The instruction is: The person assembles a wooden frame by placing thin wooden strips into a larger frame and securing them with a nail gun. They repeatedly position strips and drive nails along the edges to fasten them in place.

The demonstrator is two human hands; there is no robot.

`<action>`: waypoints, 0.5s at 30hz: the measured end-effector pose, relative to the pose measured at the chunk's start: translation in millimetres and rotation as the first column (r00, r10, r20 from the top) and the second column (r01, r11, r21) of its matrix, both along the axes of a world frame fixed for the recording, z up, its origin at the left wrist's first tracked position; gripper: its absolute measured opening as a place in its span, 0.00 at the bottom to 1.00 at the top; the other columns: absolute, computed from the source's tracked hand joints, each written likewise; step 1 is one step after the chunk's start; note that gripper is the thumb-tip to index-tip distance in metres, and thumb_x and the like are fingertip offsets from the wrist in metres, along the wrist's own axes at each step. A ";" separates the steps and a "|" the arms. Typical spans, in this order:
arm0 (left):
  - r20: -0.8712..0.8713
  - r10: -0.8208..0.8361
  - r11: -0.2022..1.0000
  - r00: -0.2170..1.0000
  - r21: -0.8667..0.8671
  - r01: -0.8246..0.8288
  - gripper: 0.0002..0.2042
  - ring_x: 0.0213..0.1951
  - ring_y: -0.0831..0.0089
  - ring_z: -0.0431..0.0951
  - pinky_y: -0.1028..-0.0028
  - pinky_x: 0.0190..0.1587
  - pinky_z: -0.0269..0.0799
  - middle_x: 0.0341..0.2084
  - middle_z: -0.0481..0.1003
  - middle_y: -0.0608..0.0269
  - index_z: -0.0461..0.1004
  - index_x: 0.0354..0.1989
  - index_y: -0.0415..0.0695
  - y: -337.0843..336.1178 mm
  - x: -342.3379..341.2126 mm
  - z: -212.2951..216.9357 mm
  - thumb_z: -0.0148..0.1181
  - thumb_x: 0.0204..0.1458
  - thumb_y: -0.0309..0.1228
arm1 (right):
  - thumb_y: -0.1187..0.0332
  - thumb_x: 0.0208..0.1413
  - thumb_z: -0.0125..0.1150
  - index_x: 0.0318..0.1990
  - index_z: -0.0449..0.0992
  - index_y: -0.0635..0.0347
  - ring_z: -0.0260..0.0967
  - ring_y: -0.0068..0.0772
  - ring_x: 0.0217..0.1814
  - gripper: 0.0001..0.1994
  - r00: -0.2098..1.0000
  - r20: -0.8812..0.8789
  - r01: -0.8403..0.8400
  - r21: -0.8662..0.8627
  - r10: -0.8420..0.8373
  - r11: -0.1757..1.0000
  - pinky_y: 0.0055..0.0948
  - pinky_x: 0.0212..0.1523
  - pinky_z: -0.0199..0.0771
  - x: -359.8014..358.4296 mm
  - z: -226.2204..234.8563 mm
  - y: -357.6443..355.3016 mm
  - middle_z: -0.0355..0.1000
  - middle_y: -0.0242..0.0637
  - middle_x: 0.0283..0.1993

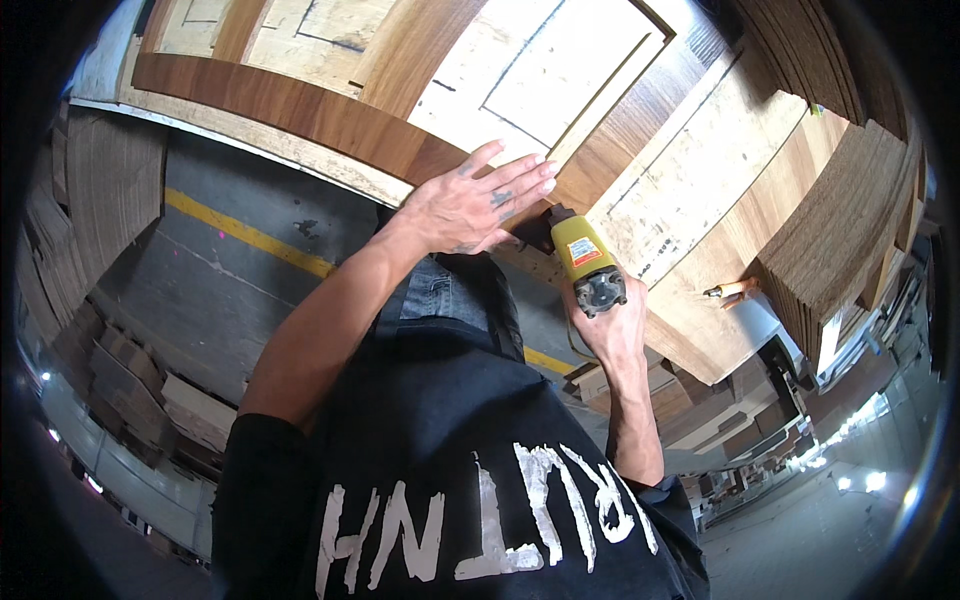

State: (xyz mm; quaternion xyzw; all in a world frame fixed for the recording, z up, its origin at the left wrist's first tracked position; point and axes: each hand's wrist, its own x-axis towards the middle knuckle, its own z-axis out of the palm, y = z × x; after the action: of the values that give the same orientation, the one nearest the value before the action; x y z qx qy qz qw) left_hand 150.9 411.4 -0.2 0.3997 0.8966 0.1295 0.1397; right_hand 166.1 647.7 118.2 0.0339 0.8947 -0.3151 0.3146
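Note:
My left hand [455,208] lies with fingers stretched out over the near corner of a brown wooden frame [300,108] on the workbench. Around a yellow pneumatic nail gun [583,250] my right hand [618,315] is closed. The gun's dark nose end points at the frame's corner, just right of my left fingertips. Whether its tip touches the wood cannot be made out. From that corner a brown side piece [640,130] runs away to the upper right.
Stacked brown boards [845,215] stand on the bench's right. A small tool with an orange handle [733,291] lies near them on the light wooden bench top [700,345]. More stacked panels [115,175] are at the left, beside a floor with a yellow line [245,232].

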 end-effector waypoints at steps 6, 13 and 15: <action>0.001 0.009 1.000 1.000 0.014 -0.009 0.46 0.78 0.67 0.45 0.53 0.78 0.35 0.77 0.49 0.60 0.50 0.77 0.46 1.6 -0.8 1.7 0.62 0.54 0.53 | 0.73 0.46 0.68 0.40 0.77 0.68 0.79 0.60 0.35 0.13 0.999 0.030 0.014 0.021 -0.014 1.000 0.43 0.36 0.79 -0.2 -1.2 -1.7 0.77 0.58 0.28; 0.007 0.003 1.000 1.000 0.019 -0.003 0.45 0.78 0.64 0.44 0.55 0.78 0.33 0.77 0.48 0.57 0.51 0.76 0.42 -1.8 -1.6 3.4 0.62 0.54 0.52 | 0.73 0.47 0.67 0.38 0.76 0.67 0.78 0.61 0.35 0.11 1.000 0.012 0.012 0.079 -0.013 0.997 0.45 0.37 0.78 1.5 3.3 -6.4 0.77 0.58 0.28; 0.058 0.027 0.999 0.998 0.038 -0.029 0.45 0.78 0.62 0.44 0.56 0.78 0.34 0.77 0.47 0.55 0.51 0.76 0.41 -2.3 -3.6 8.7 0.62 0.54 0.51 | 0.73 0.47 0.67 0.39 0.77 0.67 0.78 0.61 0.35 0.11 1.000 -0.022 0.016 0.072 -0.014 0.997 0.45 0.37 0.78 5.1 2.8 -8.8 0.77 0.58 0.28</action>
State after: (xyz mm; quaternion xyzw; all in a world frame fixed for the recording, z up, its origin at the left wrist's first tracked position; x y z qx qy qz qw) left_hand 147.3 409.1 8.5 0.3857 0.8951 0.1606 0.1559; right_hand 171.1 638.8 121.0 0.0487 0.9085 -0.2854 0.3013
